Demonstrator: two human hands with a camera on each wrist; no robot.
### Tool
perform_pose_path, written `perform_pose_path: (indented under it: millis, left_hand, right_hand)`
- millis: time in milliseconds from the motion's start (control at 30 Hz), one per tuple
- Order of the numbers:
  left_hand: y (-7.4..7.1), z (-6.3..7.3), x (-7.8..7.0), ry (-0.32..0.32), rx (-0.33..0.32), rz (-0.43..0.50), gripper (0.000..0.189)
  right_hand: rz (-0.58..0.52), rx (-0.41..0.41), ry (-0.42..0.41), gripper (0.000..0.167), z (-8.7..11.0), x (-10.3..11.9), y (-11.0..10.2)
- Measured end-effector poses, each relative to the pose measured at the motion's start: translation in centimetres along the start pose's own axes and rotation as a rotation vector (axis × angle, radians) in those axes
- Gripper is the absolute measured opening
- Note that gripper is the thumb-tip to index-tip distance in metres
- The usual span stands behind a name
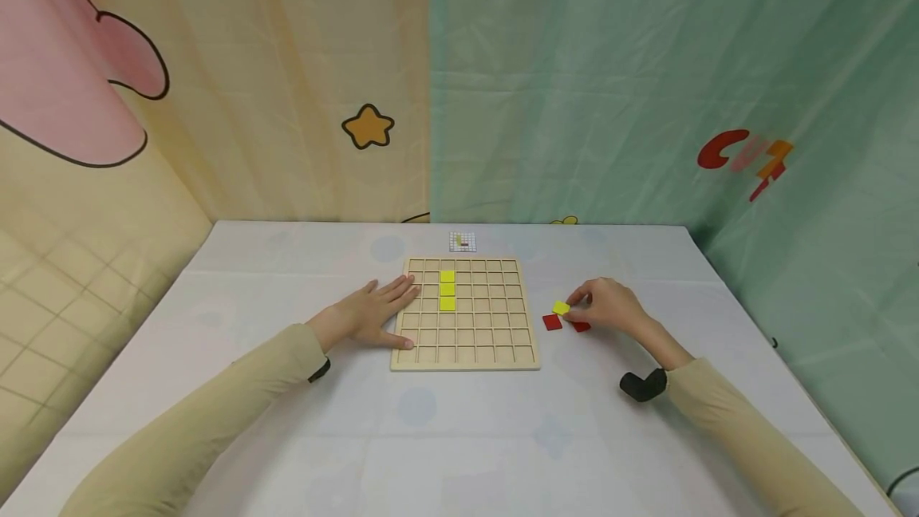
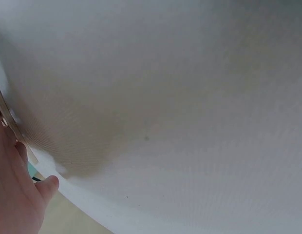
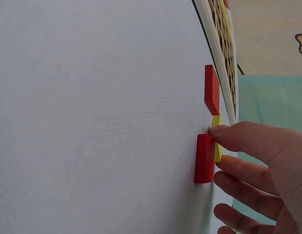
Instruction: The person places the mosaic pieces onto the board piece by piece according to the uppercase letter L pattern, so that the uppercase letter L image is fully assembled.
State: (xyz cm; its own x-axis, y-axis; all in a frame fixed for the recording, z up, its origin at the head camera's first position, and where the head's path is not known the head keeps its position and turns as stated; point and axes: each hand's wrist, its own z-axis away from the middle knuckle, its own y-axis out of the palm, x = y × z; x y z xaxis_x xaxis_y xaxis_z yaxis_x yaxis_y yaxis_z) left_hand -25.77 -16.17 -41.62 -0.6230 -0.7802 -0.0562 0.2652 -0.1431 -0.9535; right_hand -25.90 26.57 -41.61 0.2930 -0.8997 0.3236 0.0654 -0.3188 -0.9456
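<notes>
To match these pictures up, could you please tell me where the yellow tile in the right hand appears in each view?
Head: yellow tile right of centre, pinched by the right hand.
Left wrist: not in it.
Right wrist: right of centre, beside two red tiles.
Shared landmark: wooden grid board, at the left edge in left wrist.

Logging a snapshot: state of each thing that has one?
Board: flat on table
Three yellow tiles: set in one column
Fourth yellow tile: pinched; whether lifted, unclear
Left red tile: flat on table
Right red tile: on table, partly hidden in head view
Card: on table beyond board
Left hand: spread over board's left edge
Right hand: pinches fourth yellow tile
</notes>
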Motion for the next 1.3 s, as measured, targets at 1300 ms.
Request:
perform_pose_path:
  millis: [1300]
  left_hand:
    - [0.2, 0.0, 0.0, -0.005, -0.008, 0.006, 0.104]
  right_hand:
    - [-0.005, -0.043, -0.208, 0.025, -4.7, 9.9, 3.2]
